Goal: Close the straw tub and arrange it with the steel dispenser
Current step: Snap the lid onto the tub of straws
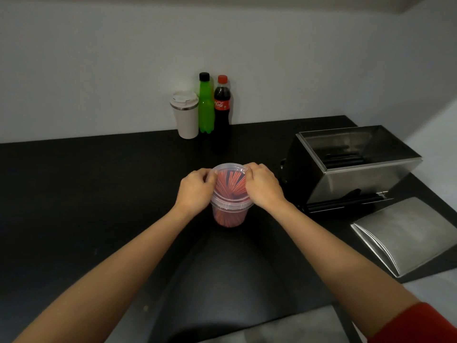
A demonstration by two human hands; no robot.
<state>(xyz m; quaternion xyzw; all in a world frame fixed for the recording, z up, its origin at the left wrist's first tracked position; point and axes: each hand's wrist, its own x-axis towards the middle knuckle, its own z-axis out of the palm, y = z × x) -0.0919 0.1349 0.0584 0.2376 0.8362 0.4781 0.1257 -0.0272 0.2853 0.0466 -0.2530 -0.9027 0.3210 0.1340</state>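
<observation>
On the black desk (74,194), nearest the camera, two bare forearms reach forward and converge, a red sleeve (415,323) showing at the right edge. Left hand (196,190) and right hand (263,186) sit knuckles-up on opposite sides of a clear plastic straw tub (230,214), which stands upright at the centre of the desk and is packed with red straws (231,181). Both sets of fingers are curled and pinched on the rim of the clear round lid (230,168), which lies across the tub's mouth; whether it is fully seated cannot be told. Just right of the hands and apart from the tub stands the steel dispenser (356,174), a box-shaped bin open at the top, with dark straws visible inside and in its lower tray. Nearer the desk's right edge, a flat steel cover (405,233) lies separately. Against the white wall at the back stand a cream travel tumbler (185,115), a green soda bottle (206,105) and a Coca-Cola bottle (222,107), close together in a row.
</observation>
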